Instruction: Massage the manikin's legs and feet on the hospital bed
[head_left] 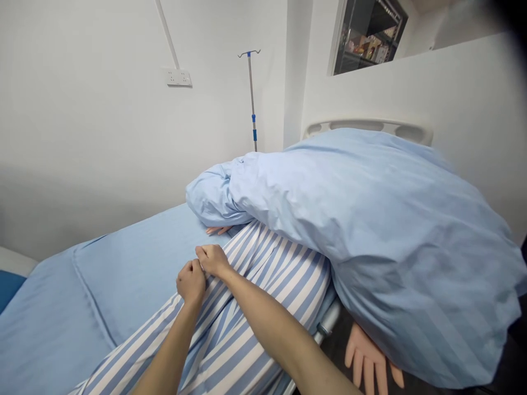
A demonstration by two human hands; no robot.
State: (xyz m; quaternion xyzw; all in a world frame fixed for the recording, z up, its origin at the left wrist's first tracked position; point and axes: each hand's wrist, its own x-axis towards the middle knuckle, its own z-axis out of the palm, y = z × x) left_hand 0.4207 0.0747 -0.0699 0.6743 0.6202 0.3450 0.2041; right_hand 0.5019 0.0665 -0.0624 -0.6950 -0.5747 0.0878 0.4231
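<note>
Blue-and-white striped trousers (288,274) cover the legs of a figure lying on the bed. My left hand (191,281) is closed at the far edge of the trousers, its fingers curled on the cloth. Right beside it, my right hand (212,260) is closed too, gripping the same striped cloth with the knuckles up. Folds run through the fabric around both hands. A light blue quilt (370,219) is heaped over the figure's upper body and hides it. One of the figure's hands (219,230) shows under the quilt's far edge; its other hand (366,356) hangs past the near side.
The bed's light blue sheet (135,258) stretches to the left. A bed rail (329,321) runs along the near side. Behind the quilt is the headboard (370,125). An IV pole (252,99) stands by the wall, with a socket (179,77) to its left.
</note>
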